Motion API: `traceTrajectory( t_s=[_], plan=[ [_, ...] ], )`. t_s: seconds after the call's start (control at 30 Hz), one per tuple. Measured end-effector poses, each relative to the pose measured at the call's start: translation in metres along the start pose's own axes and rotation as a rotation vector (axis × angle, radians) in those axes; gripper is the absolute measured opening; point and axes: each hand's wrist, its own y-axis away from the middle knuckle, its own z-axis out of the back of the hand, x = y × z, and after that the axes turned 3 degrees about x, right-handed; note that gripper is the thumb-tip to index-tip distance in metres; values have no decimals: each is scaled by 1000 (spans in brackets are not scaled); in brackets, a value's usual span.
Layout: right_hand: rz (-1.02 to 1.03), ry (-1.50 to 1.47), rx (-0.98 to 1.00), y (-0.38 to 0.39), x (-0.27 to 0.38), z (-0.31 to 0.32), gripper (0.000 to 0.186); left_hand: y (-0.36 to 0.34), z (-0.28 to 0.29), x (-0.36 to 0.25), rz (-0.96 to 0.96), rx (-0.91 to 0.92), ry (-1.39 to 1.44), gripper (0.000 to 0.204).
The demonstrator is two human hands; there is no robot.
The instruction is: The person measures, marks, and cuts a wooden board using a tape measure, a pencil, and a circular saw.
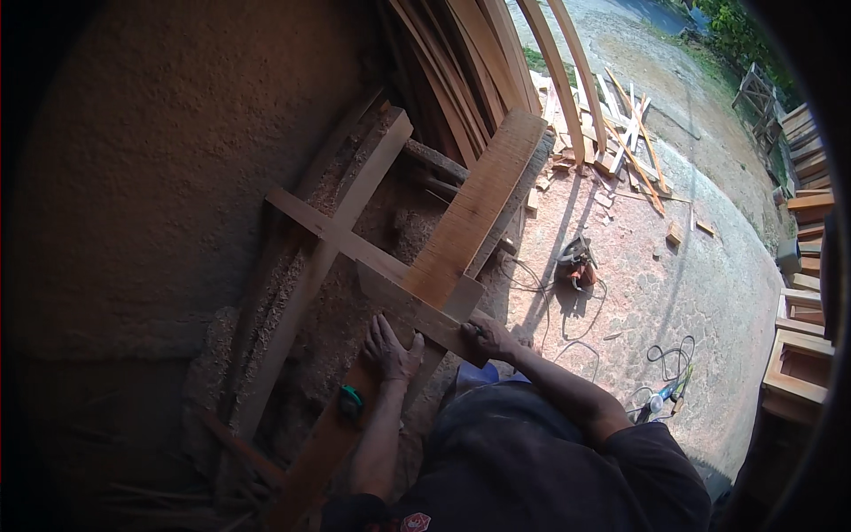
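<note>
My left hand (394, 352) lies with its fingers stretched over the lower edge of a short wooden board (390, 297). Closed at that board's right end is my right hand (487, 338); its fingertips are partly hidden. The board rests across a wooden frame of crossed beams (332, 232). A wide, lighter plank (481, 208) runs away from the board toward the upper right. Below my left hand another plank (310, 461) slants toward the lower left. A green and black tape measure (351, 402) sits on it, beside my left wrist.
A rough wall (195, 177) rises at the left. Long curved boards (461, 71) lean at the back. On the sunlit ground are a corded power tool (578, 264), a blue corded tool (658, 401) and scrap wood (625, 133). Wooden frames (798, 363) stand along the right.
</note>
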Motion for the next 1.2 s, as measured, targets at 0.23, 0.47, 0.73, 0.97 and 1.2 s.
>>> traceTrajectory(
  t_s=[0.23,0.47,0.73,0.97,1.2],
  plan=[
    [32,-43,-13,-2,6,4,40,-1,4,-2,-3,-34,17,103],
    [-81,-14,9,2,5,7,42,-1,0,-5,-12,-51,-1,103],
    [-120,9,54,2,18,14,39,0,-1,-5,-1,-61,-24,100],
    [-33,-49,11,-1,7,10,38,-4,-2,-5,-4,-40,6,100],
    [-343,-153,-281,4,5,39,39,-1,-4,0,4,-40,-4,101]
  ],
)
